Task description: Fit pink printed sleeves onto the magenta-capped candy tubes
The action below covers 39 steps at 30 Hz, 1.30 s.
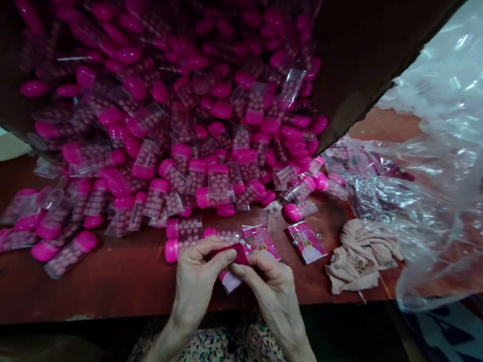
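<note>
My left hand (196, 274) and my right hand (273, 285) meet at the table's front edge. Between their thumbs and fingers they pinch a small dark pink piece (239, 254), flat and folded-looking; its exact kind is not clear. Just below it shows a printed pink card (230, 282), partly covered by my fingers. Behind my right fingers lies a stack of pink printed cards (260, 239), with another printed card (305, 241) to its right. Clear containers of small pink balls with bright pink caps (186, 230) lie close behind my left hand.
A big dark open box (361, 47) on its side spills a heap of pink-capped containers (218, 180) onto the red-brown table (126, 285). On the right lie a crumpled beige cloth (360, 253) and a large clear plastic bag (439, 192), which hangs over the edge.
</note>
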Tool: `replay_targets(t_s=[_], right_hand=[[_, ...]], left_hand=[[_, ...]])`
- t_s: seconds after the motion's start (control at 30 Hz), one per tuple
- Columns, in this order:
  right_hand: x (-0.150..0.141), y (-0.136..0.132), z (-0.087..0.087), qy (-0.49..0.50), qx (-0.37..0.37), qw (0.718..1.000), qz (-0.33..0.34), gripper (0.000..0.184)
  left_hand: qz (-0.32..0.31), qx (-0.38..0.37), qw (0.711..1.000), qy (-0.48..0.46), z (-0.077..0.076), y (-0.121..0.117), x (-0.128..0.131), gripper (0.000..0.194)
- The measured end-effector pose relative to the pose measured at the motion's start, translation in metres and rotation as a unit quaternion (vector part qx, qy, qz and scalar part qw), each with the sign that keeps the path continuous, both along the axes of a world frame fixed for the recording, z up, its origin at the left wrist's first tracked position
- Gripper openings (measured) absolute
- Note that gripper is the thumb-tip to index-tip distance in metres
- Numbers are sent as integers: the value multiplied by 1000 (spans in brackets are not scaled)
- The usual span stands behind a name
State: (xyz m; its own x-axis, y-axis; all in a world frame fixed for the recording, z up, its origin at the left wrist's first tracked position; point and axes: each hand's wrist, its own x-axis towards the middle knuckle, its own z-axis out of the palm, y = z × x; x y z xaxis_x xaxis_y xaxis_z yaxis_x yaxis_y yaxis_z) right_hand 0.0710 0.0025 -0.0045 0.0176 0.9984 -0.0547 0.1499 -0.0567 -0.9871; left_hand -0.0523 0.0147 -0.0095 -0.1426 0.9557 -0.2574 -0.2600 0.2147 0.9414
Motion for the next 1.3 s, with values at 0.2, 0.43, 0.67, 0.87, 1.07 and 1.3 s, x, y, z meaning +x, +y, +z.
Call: replay_targets(t_s=[0.2,0.43,0.67,0.87,1.07,1.3], right_hand=[[-6,-3,2,-24,43,999,12,27],[-10,-7,-2,82,-54,995,11,28],[-23,-11,2,-12,48,999,6,16],[-36,-18,6,-179,220,958,31,21],[-34,-5,3,-255,263,930,40,32],[-22,29,-20,-491,231,839,51,19]], left_hand=[[35,-13,998,-41,4,-3,1,11],[102,-45,989,-96,12,2,-7,15],[145,-67,980,-117,13,-9,-23,22],[186,-70,977,-80,14,-22,-38,24],[234,-60,965,-102,16,-23,-49,24],[266,-89,944,-170,15,-15,-60,32]])
